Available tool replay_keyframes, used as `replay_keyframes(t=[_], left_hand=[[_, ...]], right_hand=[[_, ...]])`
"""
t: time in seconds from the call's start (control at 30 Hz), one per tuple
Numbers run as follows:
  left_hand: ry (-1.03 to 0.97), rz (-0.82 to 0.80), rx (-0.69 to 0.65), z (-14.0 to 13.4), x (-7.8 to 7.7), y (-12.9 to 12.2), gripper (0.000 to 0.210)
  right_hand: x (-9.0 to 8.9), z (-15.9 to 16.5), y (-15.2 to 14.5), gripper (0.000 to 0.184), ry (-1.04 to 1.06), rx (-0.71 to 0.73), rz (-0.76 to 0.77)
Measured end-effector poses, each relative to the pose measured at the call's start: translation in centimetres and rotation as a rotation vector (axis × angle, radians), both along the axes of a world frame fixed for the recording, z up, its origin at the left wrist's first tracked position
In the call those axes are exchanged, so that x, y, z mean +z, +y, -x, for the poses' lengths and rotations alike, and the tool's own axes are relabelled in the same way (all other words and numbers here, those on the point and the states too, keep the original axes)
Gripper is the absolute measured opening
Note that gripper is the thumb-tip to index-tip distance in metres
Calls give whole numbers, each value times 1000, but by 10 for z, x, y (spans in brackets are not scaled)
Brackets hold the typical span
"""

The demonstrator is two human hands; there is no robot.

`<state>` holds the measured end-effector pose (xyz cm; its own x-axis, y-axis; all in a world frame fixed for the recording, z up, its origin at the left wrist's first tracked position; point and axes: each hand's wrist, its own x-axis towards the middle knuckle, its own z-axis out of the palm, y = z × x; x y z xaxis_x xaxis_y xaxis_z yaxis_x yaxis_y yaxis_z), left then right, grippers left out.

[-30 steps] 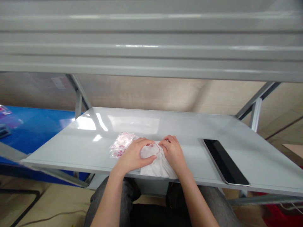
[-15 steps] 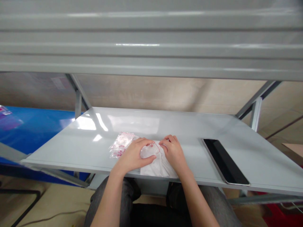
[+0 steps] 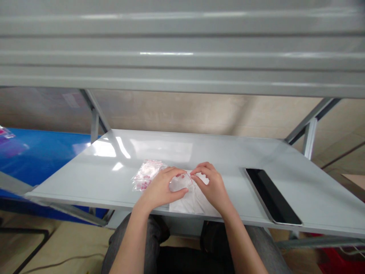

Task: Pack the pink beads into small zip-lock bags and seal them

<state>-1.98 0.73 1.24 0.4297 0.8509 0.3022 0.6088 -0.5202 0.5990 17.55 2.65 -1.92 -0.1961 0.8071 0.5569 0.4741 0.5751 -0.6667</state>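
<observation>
On the shelf before me lies a white cloth or tissue (image 3: 182, 203) with a thin red thread (image 3: 189, 177) on it. My left hand (image 3: 161, 188) rests over its left part, thumb and fingers apart in a wide curve. Those fingertips touch down by the thread's upper end, beside small red beads (image 3: 182, 176) partly hidden under them. On the other side, my right hand (image 3: 210, 182) pinches the red thread between thumb and forefinger. A clear plastic bag (image 3: 146, 175) with pink-red beads lies left of my left hand.
A black-screened tablet (image 3: 272, 196) lies to the right on the grey-white shelf (image 3: 228, 152). Another grey panel (image 3: 182, 72) hangs low across the front. Metal struts (image 3: 309, 137) stand at both sides. A blue surface (image 3: 51, 152) is at the left.
My right hand has shifted slightly right, and its thumb and fingers now form a wider loop around the pinch. The left hand stays in place.
</observation>
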Motion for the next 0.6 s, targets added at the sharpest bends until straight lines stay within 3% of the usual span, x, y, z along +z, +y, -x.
replay_keyframes(t=[0.13, 0.23, 0.33, 0.47, 0.6], left_hand=[[-3, -7, 0, 1, -1, 0, 34], [6, 2, 1, 2, -1, 1, 35], [9, 5, -5, 2, 0, 1, 35], [11, 11, -9, 1, 0, 1, 36], [16, 11, -6, 1, 0, 2, 36]], right_hand=[[7, 3, -4, 6, 112, 91, 82], [0, -1, 3, 9, 129, -23, 70], [-9, -7, 11, 10, -47, -162, -4], [-16, -8, 15, 17, -388, -213, 6], [-15, -3, 12, 16, -561, -282, 19]])
